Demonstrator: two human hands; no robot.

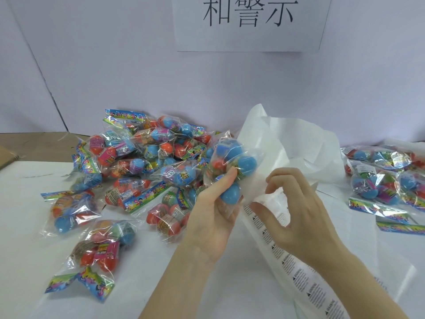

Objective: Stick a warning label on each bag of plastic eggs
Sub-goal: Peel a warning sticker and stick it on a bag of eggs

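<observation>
My left hand (213, 217) grips a clear bag of blue and orange plastic eggs (230, 166), lifted above the table at centre. Just to its right, my right hand (296, 212) hovers with fingers curled over the label sheet (305, 286), a long backing strip printed with rows of warning labels that runs from the centre to the lower right. Its thumb and forefinger seem to pinch at a transparent label (273, 199) near the strip's top end; I cannot tell whether the label is lifted free. The strip's bare backing paper (282, 143) curls up behind both hands.
A big heap of egg bags (138, 162) covers the left and middle of the white table (27, 226). A smaller group of bags (386, 180) lies at the right edge. A paper sign (250, 21) hangs on the back wall. Cardboard (7, 155) shows at far left.
</observation>
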